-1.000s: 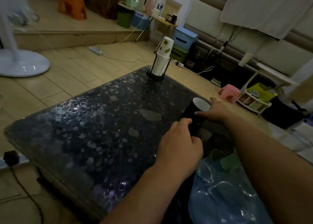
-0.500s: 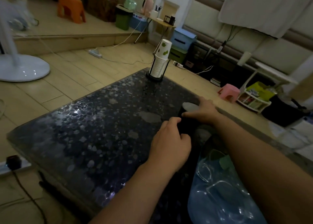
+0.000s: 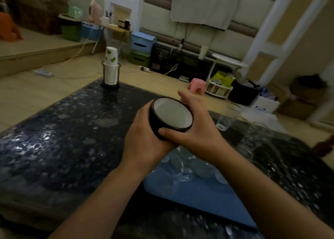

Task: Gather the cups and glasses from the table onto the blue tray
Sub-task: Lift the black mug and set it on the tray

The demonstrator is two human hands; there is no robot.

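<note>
— Where is our black cup (image 3: 171, 119)?
— Cradled between both hands: left hand (image 3: 144, 139) curls round its side, right hand (image 3: 195, 128) wraps the other, thumb across the front.
— And the blue tray (image 3: 198, 193)?
— Just below our hands, toward us; the cup's mouth tilts our way.

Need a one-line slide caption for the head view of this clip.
Both hands, left and right, hold a black cup above the blue tray of glasses.
</note>
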